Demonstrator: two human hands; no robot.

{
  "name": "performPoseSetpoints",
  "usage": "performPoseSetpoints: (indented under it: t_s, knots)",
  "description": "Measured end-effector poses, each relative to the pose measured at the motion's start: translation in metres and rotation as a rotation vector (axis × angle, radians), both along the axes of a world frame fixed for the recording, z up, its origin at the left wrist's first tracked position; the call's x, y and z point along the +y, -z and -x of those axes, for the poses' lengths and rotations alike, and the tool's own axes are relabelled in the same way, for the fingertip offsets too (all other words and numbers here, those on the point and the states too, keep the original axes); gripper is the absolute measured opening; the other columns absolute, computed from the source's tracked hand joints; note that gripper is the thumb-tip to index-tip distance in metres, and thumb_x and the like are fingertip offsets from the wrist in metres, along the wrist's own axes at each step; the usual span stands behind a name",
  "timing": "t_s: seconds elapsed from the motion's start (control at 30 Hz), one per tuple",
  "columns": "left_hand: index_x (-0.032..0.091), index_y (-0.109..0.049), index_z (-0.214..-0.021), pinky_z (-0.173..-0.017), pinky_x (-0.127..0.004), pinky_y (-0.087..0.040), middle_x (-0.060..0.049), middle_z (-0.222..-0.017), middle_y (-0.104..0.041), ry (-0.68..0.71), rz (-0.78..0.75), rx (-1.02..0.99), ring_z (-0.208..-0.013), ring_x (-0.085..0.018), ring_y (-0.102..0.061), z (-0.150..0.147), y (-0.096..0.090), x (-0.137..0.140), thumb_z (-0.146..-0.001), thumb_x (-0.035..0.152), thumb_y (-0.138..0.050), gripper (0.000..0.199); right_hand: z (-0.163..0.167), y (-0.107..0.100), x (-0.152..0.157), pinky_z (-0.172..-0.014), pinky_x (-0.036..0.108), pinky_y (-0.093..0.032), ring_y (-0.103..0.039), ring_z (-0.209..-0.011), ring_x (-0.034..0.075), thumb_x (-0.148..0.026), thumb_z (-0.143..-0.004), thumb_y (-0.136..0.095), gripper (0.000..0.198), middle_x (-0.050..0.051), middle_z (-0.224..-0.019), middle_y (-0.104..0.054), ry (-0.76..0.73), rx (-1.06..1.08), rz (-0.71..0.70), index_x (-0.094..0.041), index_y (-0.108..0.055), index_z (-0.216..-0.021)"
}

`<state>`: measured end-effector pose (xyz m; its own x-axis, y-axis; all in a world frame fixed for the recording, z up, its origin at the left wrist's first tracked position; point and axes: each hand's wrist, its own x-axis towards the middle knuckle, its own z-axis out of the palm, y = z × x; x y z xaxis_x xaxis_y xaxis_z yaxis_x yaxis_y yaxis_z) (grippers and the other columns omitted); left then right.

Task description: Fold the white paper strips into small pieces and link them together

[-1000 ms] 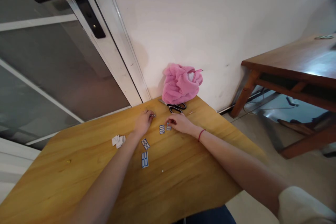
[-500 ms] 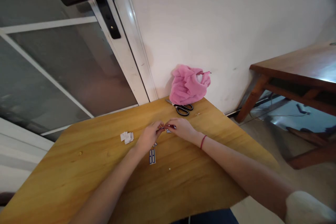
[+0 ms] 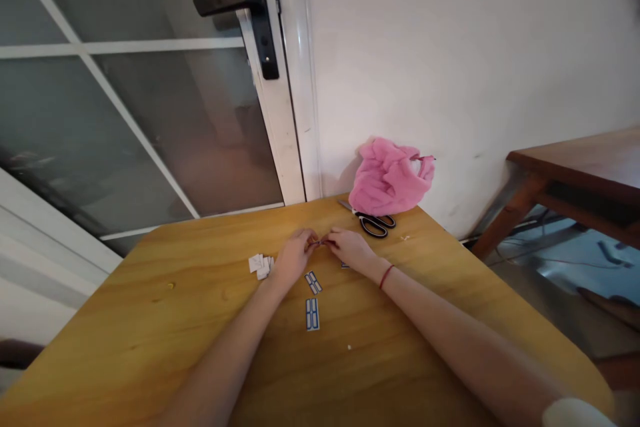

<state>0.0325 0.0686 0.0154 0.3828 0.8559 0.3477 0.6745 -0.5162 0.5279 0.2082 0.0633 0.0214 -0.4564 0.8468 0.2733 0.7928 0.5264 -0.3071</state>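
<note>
My left hand (image 3: 294,257) and my right hand (image 3: 354,252) meet over the middle of the wooden table, fingertips pinched close together. Something small and thin sits between them, too small to name. Just below the fingers lies a blue-bordered white label sheet (image 3: 313,282), set at a slant. Nearer to me is another label sheet (image 3: 313,315), lying almost straight. Part of a third blue-edged label sheet (image 3: 345,265) peeks out beneath my right hand. Beside my left wrist rests a loose pile of white paper pieces (image 3: 260,265).
Black-handled scissors (image 3: 375,225) lie at the back, partly under a bunched pink cloth (image 3: 393,177) against the wall. A small yellow bit (image 3: 171,285) is on the left, white scraps (image 3: 405,237) on the right. A door (image 3: 295,167) stands behind the table (image 3: 225,347).
The view has turned left, so everything sits further right. Both hands stay pinched together. The slanted label sheet, mostly covered by my left hand before, now shows fully.
</note>
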Motion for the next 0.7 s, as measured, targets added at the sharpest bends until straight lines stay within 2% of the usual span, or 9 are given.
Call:
performPoseSetpoints:
  t_s: [0.23,0.43,0.7]
  knots:
    - [0.017,-0.061,-0.080,-0.069,-0.028,-0.043,-0.003,-0.076,-0.053,-0.034,0.080,-0.008,-0.069,-0.016,-0.052,0.0070,0.0103,0.0055,-0.078,0.017,-0.053,0.009,0.0019,0.0051,-0.0012,-0.067,0.024,-0.039,-0.058,-0.080,0.016,-0.020,-0.088,-0.045,0.022,0.005,-0.094,-0.062,0.023,-0.013,0.034,-0.021,-0.064,-0.099]
    - [0.016,-0.060,-0.082,-0.067,-0.026,-0.042,-0.002,-0.074,-0.056,-0.011,0.127,-0.032,-0.067,-0.014,-0.052,0.0030,0.0075,0.0054,-0.074,0.010,-0.054,0.012,0.0045,0.0027,0.0000,-0.068,0.023,-0.039,-0.058,-0.083,0.015,-0.022,-0.087,-0.048,0.019,0.005,-0.095,-0.063,0.039,0.001,0.064,-0.019,-0.063,-0.098]
    - [0.016,-0.058,-0.078,-0.060,-0.024,-0.041,0.001,-0.064,-0.053,-0.008,0.162,-0.108,-0.060,-0.013,-0.050,-0.0001,0.0034,0.0042,-0.074,0.014,-0.055,0.005,0.0057,0.0027,0.0021,-0.067,0.021,-0.038,-0.058,-0.081,0.013,-0.024,-0.085,-0.050,0.018,0.003,-0.093,-0.064,0.060,0.018,0.093,-0.020,-0.061,-0.099]
